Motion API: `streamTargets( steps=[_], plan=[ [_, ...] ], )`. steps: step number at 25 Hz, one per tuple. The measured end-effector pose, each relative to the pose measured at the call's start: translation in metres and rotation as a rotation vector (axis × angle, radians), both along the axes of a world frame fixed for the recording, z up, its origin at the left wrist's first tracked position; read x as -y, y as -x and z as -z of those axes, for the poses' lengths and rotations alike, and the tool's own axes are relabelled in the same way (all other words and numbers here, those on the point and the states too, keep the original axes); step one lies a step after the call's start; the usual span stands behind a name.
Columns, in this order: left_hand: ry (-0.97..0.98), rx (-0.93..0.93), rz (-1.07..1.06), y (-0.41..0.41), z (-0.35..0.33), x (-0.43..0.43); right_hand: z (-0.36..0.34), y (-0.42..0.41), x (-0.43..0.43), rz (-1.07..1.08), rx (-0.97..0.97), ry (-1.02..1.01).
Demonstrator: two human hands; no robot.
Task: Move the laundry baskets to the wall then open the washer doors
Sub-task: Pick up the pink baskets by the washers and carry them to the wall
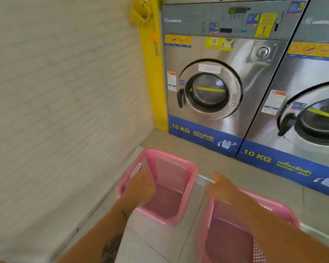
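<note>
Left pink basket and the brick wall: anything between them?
Head view: only a narrow strip of bare floor tile separates the left pink basket from the wall.

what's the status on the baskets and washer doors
Left hand inside left pink plastic basket, right hand on right pink plastic basket. Steel washer doors shut. Nothing blocking.

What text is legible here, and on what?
"10 KG": blue base band of left washer.
"10 KG": blue base band of right washer.
"1", "2", "3", "4": stickers on the left washer control panel.
Thai lettering, warning stickers, door labels, brand logo and display: too blurred to read.
</note>
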State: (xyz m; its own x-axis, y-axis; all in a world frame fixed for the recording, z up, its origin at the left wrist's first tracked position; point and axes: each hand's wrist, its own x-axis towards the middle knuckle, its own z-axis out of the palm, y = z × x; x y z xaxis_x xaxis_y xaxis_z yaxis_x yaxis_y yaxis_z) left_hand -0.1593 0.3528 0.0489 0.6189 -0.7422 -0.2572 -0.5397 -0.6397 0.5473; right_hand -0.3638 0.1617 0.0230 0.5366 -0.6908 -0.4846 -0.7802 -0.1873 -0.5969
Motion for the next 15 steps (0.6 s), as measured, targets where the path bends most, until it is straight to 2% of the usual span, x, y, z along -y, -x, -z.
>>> streamTargets(
  steps=[4,7,10,13,15],
  plan=[
    [-0.222,0.111,-0.040,-0.059,0.032,0.021,0.033,-0.045,0.020,0.018,-0.031,-0.064],
    [-0.338,0.200,-0.017,-0.113,0.081,0.040,0.072,-0.078,0.032,0.067,-0.097,-0.105],
    [-0.342,0.229,0.041,-0.167,0.145,0.060,0.117,-0.114,0.039,0.119,-0.168,-0.168],
    [-0.334,0.240,0.095,-0.220,0.217,0.088,0.175,-0.150,0.043,0.091,-0.290,-0.058],
    [-0.355,0.263,0.159,-0.253,0.258,0.103,0.214,-0.172,0.045,0.100,-0.273,-0.001]
  ],
)
